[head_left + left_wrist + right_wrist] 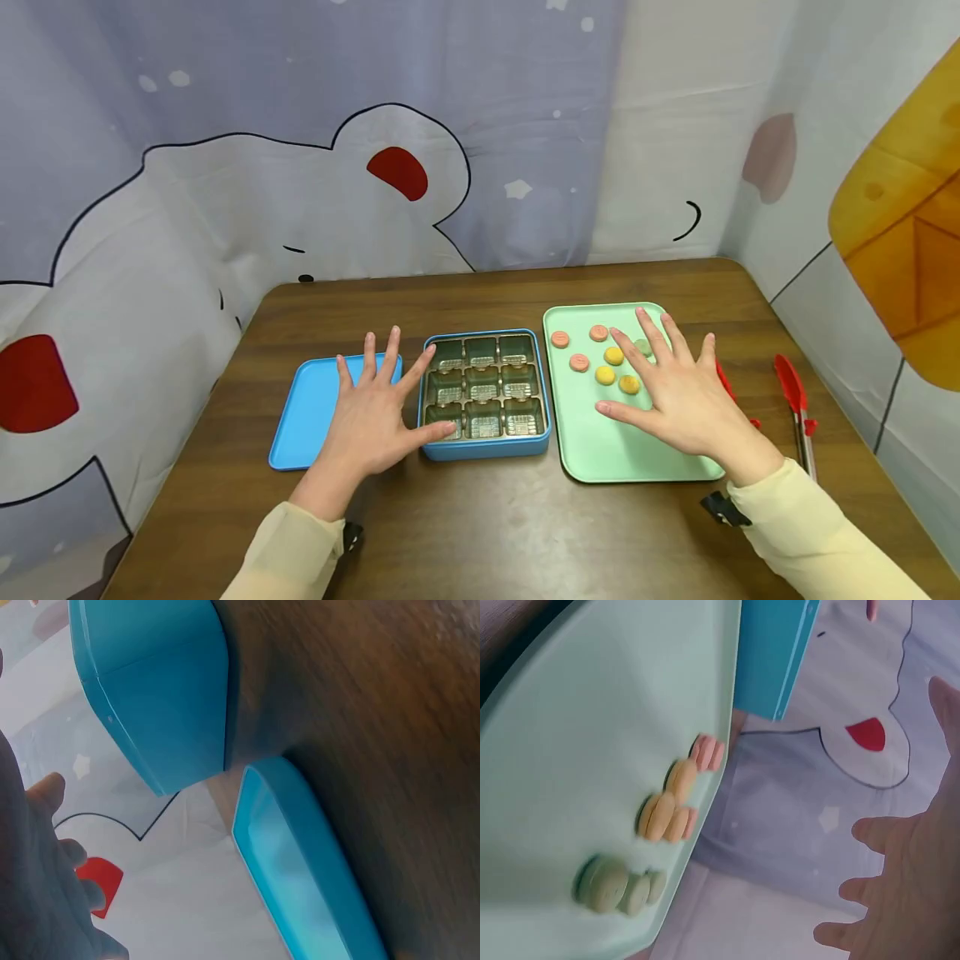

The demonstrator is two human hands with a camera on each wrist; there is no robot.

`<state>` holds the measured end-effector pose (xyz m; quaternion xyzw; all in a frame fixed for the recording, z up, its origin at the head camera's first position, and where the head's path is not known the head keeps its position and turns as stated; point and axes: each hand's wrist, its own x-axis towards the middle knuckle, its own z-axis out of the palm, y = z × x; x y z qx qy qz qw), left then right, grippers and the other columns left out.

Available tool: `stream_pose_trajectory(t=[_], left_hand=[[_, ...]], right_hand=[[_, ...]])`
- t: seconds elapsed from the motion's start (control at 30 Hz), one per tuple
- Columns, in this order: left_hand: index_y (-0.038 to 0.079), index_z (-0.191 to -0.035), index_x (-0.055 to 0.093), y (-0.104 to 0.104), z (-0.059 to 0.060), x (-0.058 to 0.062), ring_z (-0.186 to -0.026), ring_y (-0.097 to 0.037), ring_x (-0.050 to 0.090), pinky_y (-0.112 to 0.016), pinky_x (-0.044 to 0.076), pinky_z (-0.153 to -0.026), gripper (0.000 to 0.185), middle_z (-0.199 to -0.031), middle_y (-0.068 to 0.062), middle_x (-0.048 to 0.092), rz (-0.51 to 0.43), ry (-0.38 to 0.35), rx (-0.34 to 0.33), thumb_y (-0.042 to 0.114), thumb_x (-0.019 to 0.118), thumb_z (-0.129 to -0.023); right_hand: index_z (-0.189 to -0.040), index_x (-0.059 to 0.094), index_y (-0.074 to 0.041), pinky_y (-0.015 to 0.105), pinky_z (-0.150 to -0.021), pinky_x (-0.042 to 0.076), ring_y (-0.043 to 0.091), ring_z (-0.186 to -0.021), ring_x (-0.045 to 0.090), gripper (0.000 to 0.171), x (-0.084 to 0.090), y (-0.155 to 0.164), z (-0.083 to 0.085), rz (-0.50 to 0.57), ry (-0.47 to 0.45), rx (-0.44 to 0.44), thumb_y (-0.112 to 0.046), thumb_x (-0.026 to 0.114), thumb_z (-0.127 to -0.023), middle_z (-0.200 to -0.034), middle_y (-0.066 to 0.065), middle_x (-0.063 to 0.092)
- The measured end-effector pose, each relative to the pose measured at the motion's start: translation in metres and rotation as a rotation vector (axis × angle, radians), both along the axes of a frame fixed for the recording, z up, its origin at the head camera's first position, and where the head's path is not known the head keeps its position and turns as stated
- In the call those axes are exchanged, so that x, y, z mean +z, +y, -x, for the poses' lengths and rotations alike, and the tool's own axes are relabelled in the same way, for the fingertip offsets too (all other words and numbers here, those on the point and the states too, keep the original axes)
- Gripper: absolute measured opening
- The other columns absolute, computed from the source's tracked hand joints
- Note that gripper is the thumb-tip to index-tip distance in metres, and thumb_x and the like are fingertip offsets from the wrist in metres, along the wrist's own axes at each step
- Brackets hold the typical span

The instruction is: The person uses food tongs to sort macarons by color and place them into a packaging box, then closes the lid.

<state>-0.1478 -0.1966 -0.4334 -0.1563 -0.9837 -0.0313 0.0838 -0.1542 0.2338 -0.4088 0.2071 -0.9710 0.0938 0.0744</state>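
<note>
A blue tin box (486,448) with a gold tray of empty compartments (483,387) sits mid-table. Its blue lid (306,412) lies flat to the left. My left hand (375,412) hovers spread over the lid's right edge and the box's left wall, fingers straight, holding nothing. A mint green tray (600,450) to the right carries pink (578,362), yellow (605,375) and green (642,346) macarons. My right hand (675,392) is spread flat above the tray's right half, empty. In the right wrist view the macarons (667,806) line the tray's far edge.
Red-tipped tongs (797,408) lie on the brown table (480,533) right of the green tray, partly hidden by my right hand. A cartoon-printed curtain (300,167) backs the table. The left wrist view shows the box's corner (165,697) and the lid (300,870).
</note>
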Motion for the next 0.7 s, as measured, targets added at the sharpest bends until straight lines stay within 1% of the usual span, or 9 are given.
stream_pose_trajectory(t=[0.1, 0.2, 0.33, 0.53, 0.7], left_hand=[[0.042, -0.17, 0.017, 0.001, 0.0, -0.001, -0.159, -0.042, -0.013, -0.079, 0.001, -0.115, 0.112, -0.176, -0.008, -0.009, 0.002, 0.0, 0.001, 0.101, 0.043, -0.078], [0.042, -0.169, 0.016, 0.002, -0.001, -0.003, -0.159, -0.042, -0.013, -0.079, 0.001, -0.116, 0.112, -0.177, -0.01, -0.007, 0.006, -0.004, 0.004, 0.102, 0.041, -0.078], [0.043, -0.169, 0.015, 0.001, -0.002, -0.004, -0.159, -0.041, -0.014, -0.078, -0.001, -0.116, 0.111, -0.176, -0.009, -0.008, -0.005, -0.014, 0.008, 0.102, 0.04, -0.078], [0.043, -0.169, 0.016, 0.001, -0.003, -0.005, -0.158, -0.04, -0.017, -0.078, -0.001, -0.116, 0.112, -0.176, -0.007, -0.011, -0.014, -0.017, 0.007, 0.103, 0.039, -0.078], [0.042, -0.17, 0.017, 0.0, -0.004, -0.006, -0.158, -0.041, -0.016, -0.079, 0.0, -0.116, 0.112, -0.176, -0.008, -0.011, -0.003, -0.017, 0.015, 0.103, 0.038, -0.078]], right_hand=[[-0.169, 0.033, -0.019, 0.092, -0.101, 0.005, 0.05, -0.158, 0.008, 0.1, 0.001, 0.01, -0.003, 0.013, -0.009, -0.026, -0.078, 0.061, -0.093, -0.177, 0.014, 0.005], [-0.169, 0.031, -0.018, 0.092, -0.101, 0.003, 0.051, -0.157, 0.008, 0.101, 0.001, 0.022, -0.005, 0.014, -0.014, -0.053, -0.076, 0.063, -0.092, -0.177, 0.014, 0.002], [-0.17, 0.026, -0.017, 0.093, -0.099, 0.003, 0.053, -0.157, 0.008, 0.104, 0.0, 0.038, -0.007, 0.012, -0.013, -0.083, -0.075, 0.065, -0.092, -0.176, 0.016, 0.001], [-0.17, 0.024, -0.012, 0.094, -0.096, 0.003, 0.058, -0.154, 0.009, 0.108, -0.004, 0.066, -0.014, 0.036, -0.001, -0.141, -0.072, 0.068, -0.092, -0.175, 0.022, 0.002], [-0.17, 0.022, -0.012, 0.094, -0.097, -0.002, 0.058, -0.155, 0.003, 0.106, -0.01, 0.087, -0.021, 0.055, -0.029, -0.193, -0.07, 0.067, -0.094, -0.175, 0.022, -0.003]])
